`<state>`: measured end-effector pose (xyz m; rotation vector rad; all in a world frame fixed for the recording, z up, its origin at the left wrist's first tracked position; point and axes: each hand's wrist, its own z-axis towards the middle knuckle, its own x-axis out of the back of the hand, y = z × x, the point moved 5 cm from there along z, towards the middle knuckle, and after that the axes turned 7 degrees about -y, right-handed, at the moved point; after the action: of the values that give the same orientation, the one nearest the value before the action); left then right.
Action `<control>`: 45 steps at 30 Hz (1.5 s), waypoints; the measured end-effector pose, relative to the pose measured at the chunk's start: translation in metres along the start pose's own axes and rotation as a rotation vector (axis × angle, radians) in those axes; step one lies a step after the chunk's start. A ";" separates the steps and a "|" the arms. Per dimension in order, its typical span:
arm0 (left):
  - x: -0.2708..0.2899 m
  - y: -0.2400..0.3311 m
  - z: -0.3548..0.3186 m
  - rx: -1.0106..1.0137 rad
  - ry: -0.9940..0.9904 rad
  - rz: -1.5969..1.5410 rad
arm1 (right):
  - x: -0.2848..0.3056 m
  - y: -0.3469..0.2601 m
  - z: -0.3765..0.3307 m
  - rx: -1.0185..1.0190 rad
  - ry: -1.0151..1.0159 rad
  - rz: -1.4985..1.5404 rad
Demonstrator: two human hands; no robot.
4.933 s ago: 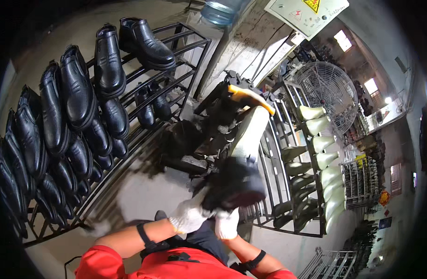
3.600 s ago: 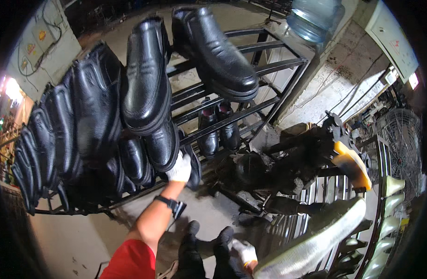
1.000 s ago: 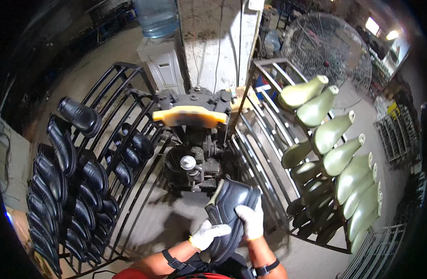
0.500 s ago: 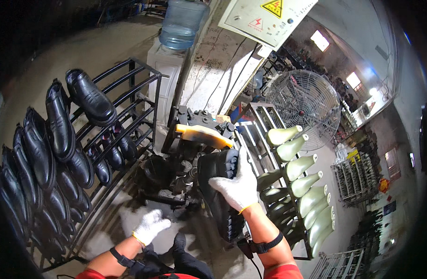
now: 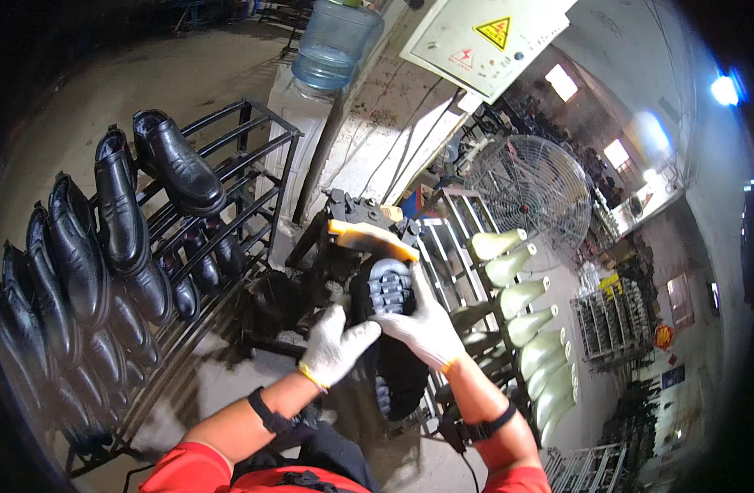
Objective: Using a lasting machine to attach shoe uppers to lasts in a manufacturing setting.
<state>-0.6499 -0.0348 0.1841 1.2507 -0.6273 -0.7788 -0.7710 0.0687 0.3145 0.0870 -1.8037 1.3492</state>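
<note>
My right hand (image 5: 422,324), in a white glove, is closed on a black shoe (image 5: 392,357) along its side. The shoe's ribbed sole is turned up toward me, and its far end lies just below the yellow-orange curved piece (image 5: 373,238) of a dark machine (image 5: 266,316). Beside the shoe's left edge is my left hand (image 5: 336,345), also gloved, with thumb and fingers apart. Its thumb tip overlaps the shoe in view; whether it touches, I cannot make out.
A black rack (image 5: 254,177) with several black shoes (image 5: 118,205) stands at left. Close on my right is another rack (image 5: 451,214) bearing pale green shoe lasts (image 5: 529,324). Behind are a large caged fan (image 5: 529,197), a water bottle (image 5: 336,45) and an electrical box (image 5: 475,49).
My left hand has risen from low on the left to the shoe's side. The shoe has turned so its sole faces me more, still in my right hand. The view has shifted slightly.
</note>
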 end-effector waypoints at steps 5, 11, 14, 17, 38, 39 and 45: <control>-0.026 0.014 -0.008 0.063 -0.011 -0.403 | -0.041 0.056 -0.027 -0.361 -0.172 0.993; -0.018 0.008 -0.006 0.240 -0.165 -0.497 | -0.049 0.051 -0.022 -0.364 -0.080 1.104; -0.018 0.012 -0.007 0.296 -0.209 -0.469 | -0.048 0.054 -0.022 -0.329 -0.088 1.104; -0.021 0.001 -0.010 0.337 -0.220 -0.500 | -0.042 0.056 -0.022 -0.315 -0.086 1.067; -0.028 -0.072 -0.103 0.333 -0.289 -0.281 | -0.102 0.071 -0.121 -0.138 0.243 0.893; -0.020 -0.011 -0.114 0.306 -0.270 -0.078 | -0.109 0.087 -0.141 -0.175 0.370 0.967; 0.032 -0.018 -0.226 0.297 -0.682 0.185 | -0.189 0.086 -0.252 -0.292 0.034 0.397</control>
<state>-0.4567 0.0690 0.1178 1.1587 -1.4339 -0.9826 -0.5490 0.2308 0.1373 -0.4698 -2.0390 1.3217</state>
